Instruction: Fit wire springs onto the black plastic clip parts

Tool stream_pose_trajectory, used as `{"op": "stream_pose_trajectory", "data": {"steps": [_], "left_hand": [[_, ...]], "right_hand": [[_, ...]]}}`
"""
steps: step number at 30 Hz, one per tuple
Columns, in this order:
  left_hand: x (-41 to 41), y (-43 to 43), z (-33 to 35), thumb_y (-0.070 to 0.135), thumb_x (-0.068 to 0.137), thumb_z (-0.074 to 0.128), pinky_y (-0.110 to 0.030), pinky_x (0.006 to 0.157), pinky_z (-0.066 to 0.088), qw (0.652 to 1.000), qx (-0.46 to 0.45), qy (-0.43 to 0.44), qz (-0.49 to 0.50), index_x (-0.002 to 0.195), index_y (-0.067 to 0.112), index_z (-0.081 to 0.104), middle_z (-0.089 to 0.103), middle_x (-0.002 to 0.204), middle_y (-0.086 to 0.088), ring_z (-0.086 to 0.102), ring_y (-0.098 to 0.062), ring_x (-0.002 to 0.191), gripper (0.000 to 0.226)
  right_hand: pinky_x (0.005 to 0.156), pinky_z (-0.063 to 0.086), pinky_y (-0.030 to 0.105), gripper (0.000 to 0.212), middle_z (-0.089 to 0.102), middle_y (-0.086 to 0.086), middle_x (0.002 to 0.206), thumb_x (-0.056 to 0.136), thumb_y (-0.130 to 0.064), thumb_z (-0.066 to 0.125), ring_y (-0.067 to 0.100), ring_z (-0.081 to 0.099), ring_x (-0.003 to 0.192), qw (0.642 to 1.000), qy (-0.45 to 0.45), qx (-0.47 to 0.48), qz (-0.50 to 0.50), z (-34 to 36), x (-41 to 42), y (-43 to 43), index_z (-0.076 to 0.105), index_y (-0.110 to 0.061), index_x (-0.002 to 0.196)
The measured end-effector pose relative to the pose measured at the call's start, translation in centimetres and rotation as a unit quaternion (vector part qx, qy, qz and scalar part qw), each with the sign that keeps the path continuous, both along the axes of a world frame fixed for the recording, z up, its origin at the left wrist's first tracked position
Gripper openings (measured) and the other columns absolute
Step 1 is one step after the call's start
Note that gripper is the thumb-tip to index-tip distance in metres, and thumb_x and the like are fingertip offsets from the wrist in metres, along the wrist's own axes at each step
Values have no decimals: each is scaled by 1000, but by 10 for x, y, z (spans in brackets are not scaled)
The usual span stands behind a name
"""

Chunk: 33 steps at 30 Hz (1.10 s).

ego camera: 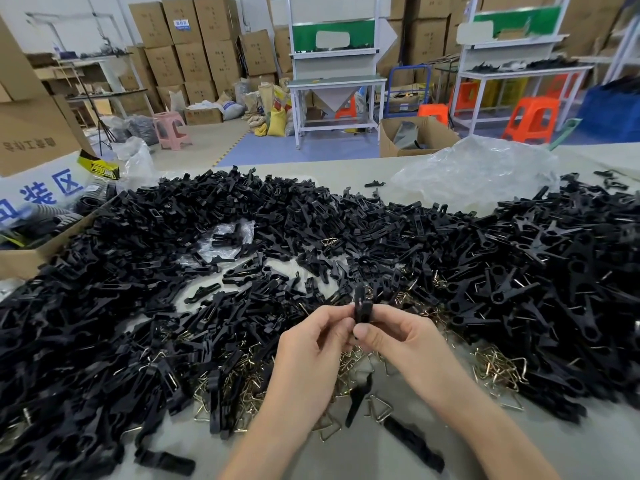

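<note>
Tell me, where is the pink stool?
Head view, upper left: the pink stool stands on the floor near the stacked cardboard boxes.

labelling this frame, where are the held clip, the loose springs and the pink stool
held clip [363, 309]: head view, middle of its black body
springs [498, 370]: head view, middle of one loose heap on the table
pink stool [168, 116]: head view, its seat

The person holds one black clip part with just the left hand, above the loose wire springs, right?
Not just the left. The head view shows the left hand and the right hand both pinching the black clip part, above the loose wire springs.
</note>
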State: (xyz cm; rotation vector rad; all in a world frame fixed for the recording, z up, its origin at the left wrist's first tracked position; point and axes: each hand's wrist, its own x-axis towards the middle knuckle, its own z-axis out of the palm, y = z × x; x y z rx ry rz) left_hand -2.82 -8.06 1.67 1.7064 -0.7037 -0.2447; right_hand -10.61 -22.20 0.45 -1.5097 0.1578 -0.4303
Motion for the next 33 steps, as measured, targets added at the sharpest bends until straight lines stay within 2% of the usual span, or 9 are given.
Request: {"op": "stream_pose_trajectory", "data": {"steps": [2,5,8,12,16,19,22,28,33], "left_hand": [[1,3,-2,25,102,57,-33,72,59,995,53,-80,2,116,41,70,76,86,11,72,-11,75,25],[4,7,-3,45,101,41,-29,68,56,956,170,-241,11,131,51,51,74,85,15,67,-5,72,32],[8,9,-2,49,99,37,-18,90,42,923,217,-318,20,126,38,62,68,108,21,57,3,102,38],[16,11,-13,50,92,46,-35,99,44,862,298,-410,6,112,30,73,65,111,11,60,-15,110,39],[18,6,-16,44,89,68,-39,85,51,859,311,-405,35,101,28,74,64,99,8,62,-20,98,21],[19,6,-17,42,93,62,-37,80,52,860,306,-405,50,94,28,73,64,94,10,62,-19,95,18],[19,7,-15,44,99,46,-32,85,48,892,263,-363,60,98,29,70,61,99,15,57,-13,96,29],[19,6,-8,34,99,58,-8,82,40,974,106,-189,67,103,41,72,60,101,26,57,4,101,16],[18,6,-8,28,104,50,-5,78,38,977,110,-172,60,117,33,69,57,102,27,57,4,96,24]], "right_hand": [[84,54,17,24,79,0,103,85,-25,72,12,74,97,999,-7,-22,-22,-1,1,0,76,-22,108],[83,54,15,28,79,-5,103,81,-30,71,8,74,97,998,-12,-9,-66,1,1,-2,74,-24,108],[79,56,16,30,78,-4,102,81,-30,69,10,74,91,994,-20,21,-109,1,1,-7,74,-21,110],[81,53,15,24,77,-12,99,91,-14,71,5,71,82,990,5,-18,-136,-4,1,-11,73,-29,110],[84,55,18,28,76,-16,101,93,-11,70,6,72,90,988,15,-43,-146,-8,2,-11,73,-33,109],[88,55,23,32,75,-21,103,93,-11,70,2,71,96,986,22,-69,-149,-9,3,-10,71,-40,107],[85,54,17,36,74,-25,102,94,-14,71,-1,71,95,984,27,-100,-147,-11,3,-9,69,-47,105],[82,50,9,32,75,-25,100,93,-17,72,-2,71,95,981,41,-118,-146,-14,3,-10,69,-44,110],[90,51,21,33,75,-24,103,93,-15,71,-2,70,100,984,41,-103,-141,-15,4,-9,70,-39,115]]}}
